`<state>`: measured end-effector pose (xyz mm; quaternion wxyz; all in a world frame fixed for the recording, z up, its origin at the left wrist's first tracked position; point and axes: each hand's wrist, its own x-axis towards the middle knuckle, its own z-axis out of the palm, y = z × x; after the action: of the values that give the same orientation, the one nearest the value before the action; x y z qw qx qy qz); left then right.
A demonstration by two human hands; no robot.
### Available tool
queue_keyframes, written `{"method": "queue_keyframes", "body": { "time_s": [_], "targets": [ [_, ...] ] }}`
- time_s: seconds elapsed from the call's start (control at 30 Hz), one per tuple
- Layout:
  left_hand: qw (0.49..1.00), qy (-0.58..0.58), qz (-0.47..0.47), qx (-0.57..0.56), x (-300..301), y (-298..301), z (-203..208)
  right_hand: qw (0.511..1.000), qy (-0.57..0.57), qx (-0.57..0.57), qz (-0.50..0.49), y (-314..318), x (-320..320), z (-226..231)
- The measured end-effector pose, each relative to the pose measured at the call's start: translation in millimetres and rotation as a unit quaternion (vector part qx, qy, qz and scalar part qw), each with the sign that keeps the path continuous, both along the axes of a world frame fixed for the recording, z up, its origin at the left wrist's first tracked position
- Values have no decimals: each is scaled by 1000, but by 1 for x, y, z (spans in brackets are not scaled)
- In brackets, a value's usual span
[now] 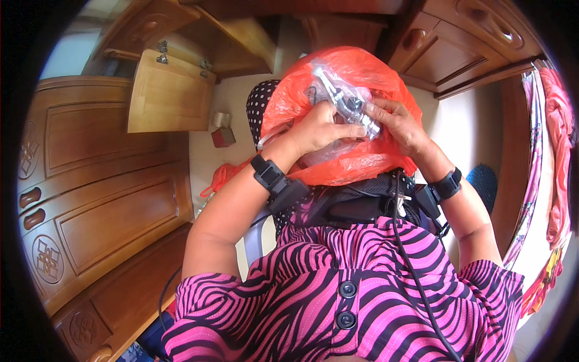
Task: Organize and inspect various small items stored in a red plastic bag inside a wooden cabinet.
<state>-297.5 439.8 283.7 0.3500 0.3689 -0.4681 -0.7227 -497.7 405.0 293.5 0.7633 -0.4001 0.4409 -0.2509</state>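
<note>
A wide red plastic bag (347, 172) lies spread open over my lap. Within its mouth is a clear plastic bag (325, 78) holding small dark and whitish pieces, whose kind I cannot make out through the crinkled film. My left hand (319, 128) grips the clear bag from its near left side, thumb stretched along it toward the right. From the other side, my right hand (398, 123) pinches the same bag between thumb and fingers. More clear film shows beneath my left hand, inside the red bag.
An open wooden cabinet door (172, 93) juts out at the far left, above a small reddish box (223, 137) on the floor. Wooden drawers (114, 211) line the left. Clothes (556, 157) hang at the right. A black cable (416, 277) runs down my front.
</note>
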Motion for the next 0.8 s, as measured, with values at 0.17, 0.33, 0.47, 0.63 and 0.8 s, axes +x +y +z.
{"method": "queue_keyframes", "body": {
  "time_s": [0.17,0.33,0.47,0.63,0.8],
  "targets": [
    [995,21,64,74,0,-2,5,996,-18,18,91,-11,-10,10],
    [996,7,86,30,2,0,-4,996,-51,5,76,-8,-7,10],
    [989,-17,145,-11,5,3,-3,996,-36,14,83,-8,-7,20],
    [989,-47,139,-6,-2,4,14,997,-36,-1,61,-8,-6,16],
    [980,-127,81,-130,-3,3,10,998,-56,-13,0,-1,5,19]
  ]
}}
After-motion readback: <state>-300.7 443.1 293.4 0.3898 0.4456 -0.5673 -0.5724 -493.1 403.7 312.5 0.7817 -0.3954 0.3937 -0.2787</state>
